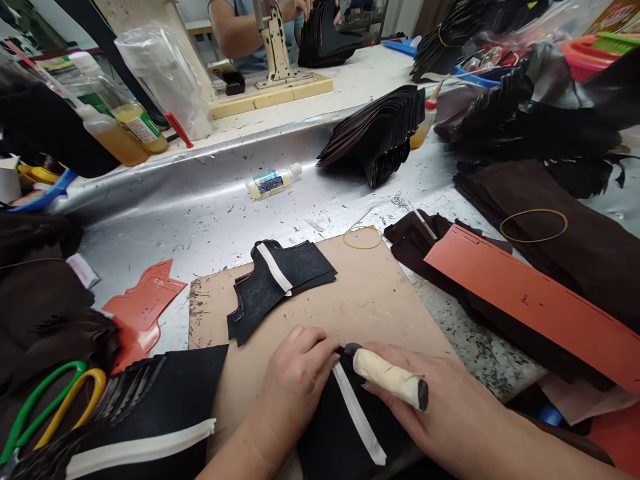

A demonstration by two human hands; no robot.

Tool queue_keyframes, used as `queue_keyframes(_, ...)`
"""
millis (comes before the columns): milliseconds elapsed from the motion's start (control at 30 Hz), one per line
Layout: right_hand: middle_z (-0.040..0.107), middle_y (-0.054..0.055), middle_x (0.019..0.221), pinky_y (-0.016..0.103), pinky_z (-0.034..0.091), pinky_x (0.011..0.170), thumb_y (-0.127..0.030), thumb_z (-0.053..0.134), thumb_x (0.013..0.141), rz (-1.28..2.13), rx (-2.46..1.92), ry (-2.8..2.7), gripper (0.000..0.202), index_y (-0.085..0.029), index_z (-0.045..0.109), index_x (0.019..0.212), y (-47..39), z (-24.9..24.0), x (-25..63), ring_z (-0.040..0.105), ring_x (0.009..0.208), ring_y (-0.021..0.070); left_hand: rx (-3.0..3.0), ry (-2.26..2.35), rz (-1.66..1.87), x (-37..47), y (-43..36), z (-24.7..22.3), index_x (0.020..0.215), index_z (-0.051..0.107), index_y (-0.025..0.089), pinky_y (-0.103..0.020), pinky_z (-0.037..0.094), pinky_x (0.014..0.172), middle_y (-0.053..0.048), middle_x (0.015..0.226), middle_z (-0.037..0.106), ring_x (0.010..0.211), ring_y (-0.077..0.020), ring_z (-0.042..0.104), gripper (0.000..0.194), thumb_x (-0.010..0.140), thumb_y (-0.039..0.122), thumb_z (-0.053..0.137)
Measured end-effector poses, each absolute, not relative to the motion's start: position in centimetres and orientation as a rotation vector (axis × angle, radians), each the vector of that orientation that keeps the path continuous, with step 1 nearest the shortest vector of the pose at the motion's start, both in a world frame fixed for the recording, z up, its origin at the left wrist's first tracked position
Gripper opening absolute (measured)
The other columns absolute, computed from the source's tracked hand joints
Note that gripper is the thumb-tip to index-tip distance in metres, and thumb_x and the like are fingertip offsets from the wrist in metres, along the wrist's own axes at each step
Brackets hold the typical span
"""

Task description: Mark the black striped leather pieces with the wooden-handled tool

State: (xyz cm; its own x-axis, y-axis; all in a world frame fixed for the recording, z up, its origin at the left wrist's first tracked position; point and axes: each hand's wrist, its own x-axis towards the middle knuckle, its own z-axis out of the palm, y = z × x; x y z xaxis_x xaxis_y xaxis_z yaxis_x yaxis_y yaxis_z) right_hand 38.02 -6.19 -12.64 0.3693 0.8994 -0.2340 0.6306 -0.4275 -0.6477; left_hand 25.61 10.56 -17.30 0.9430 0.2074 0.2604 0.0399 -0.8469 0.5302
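Note:
A black leather-like piece (325,427) with a white tape strip (357,417) lies at the near edge of the tan board. My left hand (303,367) is closed, its fingertips pinching the top edge of this piece beside the strip's upper end. In my right hand (425,407) is a hand tool (387,375) with a cream-wrapped handle and dark ends. Its working end is close to my left fingertips and partly hidden. Farther up the board rests a small stack of black cut pieces (310,267), with another white strip (274,267) across it.
Green-and-yellow scissors (85,393) and black pieces (175,387) lie at left, near orange templates (145,307). A long orange template (530,300) is at right. A small bottle (274,181) lies behind the board (400,313). Another person's arm (227,27) shows beyond a machine (275,47).

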Motion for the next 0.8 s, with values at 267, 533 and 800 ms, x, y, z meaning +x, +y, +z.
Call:
queue_keyframes(267, 0.07, 0.005, 0.088, 0.032, 0.052, 0.07, -0.025, 0.045, 0.091, 0.785, -2.17, -1.293, 0.024, -0.023, 0.06, 0.111, -6.1, -12.7, 37.8, 0.068, 0.075, 0.0227, 2.753, -0.034, 0.325, 25.7, 10.5, -16.7, 0.083, 0.057, 0.016, -0.03, 0.041, 0.056, -0.004, 0.079, 0.057, 0.067, -0.0177, 0.045, 0.018, 0.094, 0.011, 0.043)
queue_keyframes(533, 0.07, 0.005, 0.086, 0.03, 0.051, 0.07, -0.026, 0.044, 0.092, 0.789, -2.2, -1.321, 0.022, -0.023, 0.06, 0.108, -5.9, -12.5, 37.8, 0.068, 0.078, 0.0225, 2.857, -0.169, 0.284, 26.0, 10.6, -16.5, 0.078, 0.056, 0.017, -0.032, 0.045, 0.056, -0.005, 0.077, 0.056, 0.067, -0.0192, 0.048, 0.021, 0.092, 0.01, 0.041)
queue_keyframes(800, 0.069, 0.005, 0.087, 0.032, 0.051, 0.074, -0.026, 0.041, 0.094, 0.825, -2.159, -1.318, 0.021, -0.023, 0.059, 0.103, -6.0, -12.3, 37.8, 0.068, 0.086, 0.024, 2.869, -0.105, 0.585, 24.0, 10.2, -17.3, 0.103, 0.061, 0.011, -0.032, 0.055, 0.073, -0.01, 0.092, 0.066, 0.083, -0.0201, 0.059, 0.028, 0.095, 0.01, 0.033)
